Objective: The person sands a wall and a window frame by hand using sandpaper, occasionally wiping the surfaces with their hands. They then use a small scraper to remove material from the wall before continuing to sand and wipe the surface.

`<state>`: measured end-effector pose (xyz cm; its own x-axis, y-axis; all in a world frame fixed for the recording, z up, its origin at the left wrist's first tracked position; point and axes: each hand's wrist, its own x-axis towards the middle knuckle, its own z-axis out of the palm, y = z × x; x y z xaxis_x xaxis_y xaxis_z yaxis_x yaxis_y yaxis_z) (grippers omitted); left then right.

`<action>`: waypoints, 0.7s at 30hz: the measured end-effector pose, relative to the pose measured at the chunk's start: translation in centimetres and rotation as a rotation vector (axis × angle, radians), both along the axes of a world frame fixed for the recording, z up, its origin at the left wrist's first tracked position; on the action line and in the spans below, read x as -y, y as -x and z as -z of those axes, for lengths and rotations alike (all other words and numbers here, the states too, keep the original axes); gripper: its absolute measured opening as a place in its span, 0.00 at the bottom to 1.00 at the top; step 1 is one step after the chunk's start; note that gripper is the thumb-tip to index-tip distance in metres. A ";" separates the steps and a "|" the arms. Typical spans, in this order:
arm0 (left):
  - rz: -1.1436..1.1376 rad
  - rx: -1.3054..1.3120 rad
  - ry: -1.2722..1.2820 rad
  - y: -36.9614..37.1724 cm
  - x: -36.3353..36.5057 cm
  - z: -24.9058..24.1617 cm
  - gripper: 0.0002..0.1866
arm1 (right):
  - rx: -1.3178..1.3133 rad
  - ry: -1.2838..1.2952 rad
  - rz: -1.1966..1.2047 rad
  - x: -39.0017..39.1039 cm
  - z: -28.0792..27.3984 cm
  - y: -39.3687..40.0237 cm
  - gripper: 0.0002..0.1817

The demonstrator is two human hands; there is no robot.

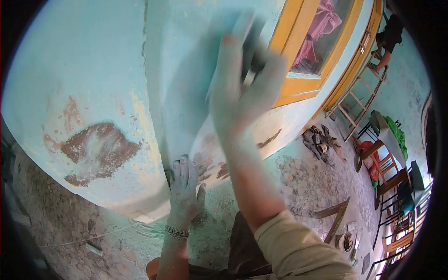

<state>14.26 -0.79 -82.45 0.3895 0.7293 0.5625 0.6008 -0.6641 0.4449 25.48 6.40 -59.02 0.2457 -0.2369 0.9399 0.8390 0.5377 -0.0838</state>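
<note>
My right hand, dusty and blurred by motion, is raised in front of the pale blue wall. Its fingers are wrapped round a dark object that is too smeared to name. Lower down, my left hand lies with its fingers spread against the bottom of the wall, near a corner edge, and holds nothing. A beaded bracelet circles the left wrist. A vertical crack runs down the wall, and a brown patch of bare plaster shows at its lower left.
An orange window frame borders the wall on the right. Beyond it a person is on a wooden ladder. Chairs and a green cloth stand at the far right. A wooden piece lies on the dusty floor.
</note>
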 end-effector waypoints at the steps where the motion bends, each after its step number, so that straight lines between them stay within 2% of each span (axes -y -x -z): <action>1: -0.042 0.024 -0.075 -0.3 -0.4 0.7 0.41 | 0.010 0.068 0.094 0.7 3.2 -0.2 0.16; 3: -0.121 0.075 -0.211 -0.8 -0.6 2.2 0.41 | 0.033 0.153 0.139 2.5 9.1 0.9 0.17; 6: -0.185 0.174 -0.144 -1.6 0.1 0.8 0.37 | 0.096 0.164 0.101 3.0 8.3 1.2 0.18; 8: -0.210 0.162 -0.126 -2.1 0.3 0.6 0.36 | 0.100 0.077 0.067 1.5 3.1 1.0 0.17; 9: -0.225 0.156 -0.122 -2.2 0.1 0.5 0.36 | 0.045 0.019 -0.072 0.4 -0.1 1.3 0.16; 10: -0.209 0.132 -0.116 -2.1 0.1 0.7 0.37 | -0.012 -0.037 -0.208 -0.3 -1.9 1.4 0.15; 11: -0.193 0.111 -0.112 -1.8 0.0 0.9 0.39 | -0.007 -0.018 -0.178 -0.4 -1.7 1.4 0.14; 13: -0.166 0.114 -0.132 -1.7 -0.1 0.9 0.38 | 0.007 0.007 -0.116 0.0 0.1 1.5 0.13; 15: -0.148 0.153 -0.166 -1.2 0.1 0.8 0.36 | 0.071 0.165 0.011 2.1 6.7 1.8 0.12; 17: -0.110 0.170 -0.150 -0.6 0.3 0.9 0.35 | 0.136 0.151 0.031 2.6 8.4 2.4 0.12; 19: -0.083 0.176 -0.117 -0.4 0.5 0.8 0.34 | 0.134 0.076 -0.074 1.8 7.8 2.4 0.12; 21: -0.066 0.165 -0.072 -0.4 0.8 0.1 0.34 | 0.098 0.001 -0.039 0.6 1.3 2.5 0.15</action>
<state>14.63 -1.59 -82.51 0.2408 0.7059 0.6661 0.5668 -0.6594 0.4939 22.97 5.77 -60.32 0.1619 -0.2284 0.9600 0.8215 0.5702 -0.0029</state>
